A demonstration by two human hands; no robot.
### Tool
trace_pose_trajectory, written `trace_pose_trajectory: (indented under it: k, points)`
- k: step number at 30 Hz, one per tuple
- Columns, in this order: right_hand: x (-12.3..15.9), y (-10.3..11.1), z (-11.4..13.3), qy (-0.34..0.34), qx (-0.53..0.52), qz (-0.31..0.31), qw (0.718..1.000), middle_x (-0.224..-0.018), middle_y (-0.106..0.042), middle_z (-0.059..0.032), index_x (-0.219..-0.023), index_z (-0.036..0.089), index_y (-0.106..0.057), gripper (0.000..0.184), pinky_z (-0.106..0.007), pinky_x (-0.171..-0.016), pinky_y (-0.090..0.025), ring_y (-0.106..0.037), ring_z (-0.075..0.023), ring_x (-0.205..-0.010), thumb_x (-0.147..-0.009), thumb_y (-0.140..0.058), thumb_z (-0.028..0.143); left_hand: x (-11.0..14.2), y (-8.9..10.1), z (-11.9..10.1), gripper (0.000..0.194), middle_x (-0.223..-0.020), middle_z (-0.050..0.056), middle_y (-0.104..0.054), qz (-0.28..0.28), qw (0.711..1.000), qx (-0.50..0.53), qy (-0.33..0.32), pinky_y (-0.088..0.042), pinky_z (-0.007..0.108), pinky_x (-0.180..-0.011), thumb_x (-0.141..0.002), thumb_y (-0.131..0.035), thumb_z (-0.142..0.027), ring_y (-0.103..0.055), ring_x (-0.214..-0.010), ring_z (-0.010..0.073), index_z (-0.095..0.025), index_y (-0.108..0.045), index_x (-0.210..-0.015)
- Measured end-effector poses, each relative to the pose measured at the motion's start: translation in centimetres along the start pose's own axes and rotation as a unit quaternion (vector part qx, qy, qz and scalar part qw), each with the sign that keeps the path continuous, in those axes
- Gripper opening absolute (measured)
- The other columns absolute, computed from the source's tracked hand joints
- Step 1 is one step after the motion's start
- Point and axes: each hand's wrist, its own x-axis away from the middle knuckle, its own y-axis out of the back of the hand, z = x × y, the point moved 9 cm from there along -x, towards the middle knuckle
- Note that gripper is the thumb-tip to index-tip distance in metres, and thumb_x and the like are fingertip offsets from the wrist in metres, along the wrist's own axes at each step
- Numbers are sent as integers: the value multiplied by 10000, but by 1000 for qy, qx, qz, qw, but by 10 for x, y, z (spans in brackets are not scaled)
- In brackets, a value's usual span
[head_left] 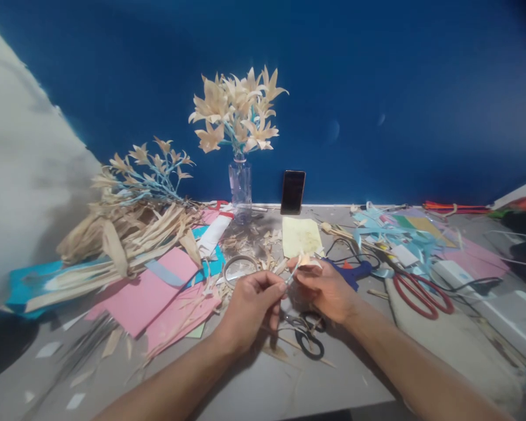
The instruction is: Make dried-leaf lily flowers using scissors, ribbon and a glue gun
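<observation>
My left hand (255, 301) pinches the thin pale-blue stem of a small cream craft flower (307, 261) between thumb and fingertips. On the other side, my right hand (326, 290) is closed around the flower's base, its fingers partly hidden by the petals. Below both hands lie black-handled scissors (310, 344), their blades partly covered. A roll of tape (239, 270) rests just beyond my left hand. Beside my right hand sits a blue glue gun (353, 272). Behind them, a clear bottle (240, 190) holds a bunch of similar cream flowers (236, 108).
Dried husks (123, 234) and pink paper sheets (158, 292) pile up at left, with more flowers (151, 166) on top. A phone (293, 192) leans on the blue wall. Red-handled scissors (421, 295), blue ribbon (377, 225) and a white power strip (477, 298) lie at right.
</observation>
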Motion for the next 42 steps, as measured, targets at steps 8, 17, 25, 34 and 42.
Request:
trace_pose_trajectory:
  k: [8, 17, 25, 34, 42]
  points:
    - [3, -1, 7, 44, 15, -32, 998, -553, -487, 60, -722, 162, -694, 379, -198, -435, -222, -336, -56, -473, -528, -954, 359, 4, 9, 0, 228, -469, -32, -555, -66, 992, -104, -19, -421, 197, -363, -755, -744, -366, -539, -376, 117, -150, -670, -758]
    - [3, -7, 0, -14, -34, 38, 999, -588, -530, 46, -757, 157, -712, 381, -196, -453, -237, -388, -50, -477, -558, -950, 378, -2, -10, 24, 308, -565, -8, -594, 77, 984, 99, 125, -322, 157, -350, -675, -842, -328, -459, -367, 47, -128, -610, -701]
    - [-1, -2, -12, -12, 34, 30, 999, -628, -560, 35, -806, 142, -730, 347, -177, -426, -217, -346, -32, -452, -616, -920, 361, -3, 13, -7, 191, -563, -28, -568, -19, 999, -21, -42, -395, 200, -497, -766, -759, -314, -490, -493, 88, -171, -636, -740]
    - [-2, 7, 3, 48, 157, 22, 986, -694, -658, -17, -767, 136, -738, 334, -238, -552, -453, -564, -129, -611, -652, -884, 413, 8, 26, -58, 93, -763, 32, -675, -92, 946, -199, -238, -482, 303, -784, -779, -700, -196, -609, -792, 192, -201, -711, -687]
    - [5, -3, 17, 102, 215, 12, 971, -692, -672, -13, -705, 157, -719, 280, -276, -628, -458, -569, -151, -647, -620, -892, 360, 15, 16, -66, 104, -779, 35, -672, -119, 911, -286, -274, -467, 313, -778, -824, -654, -206, -613, -804, 202, -219, -691, -729]
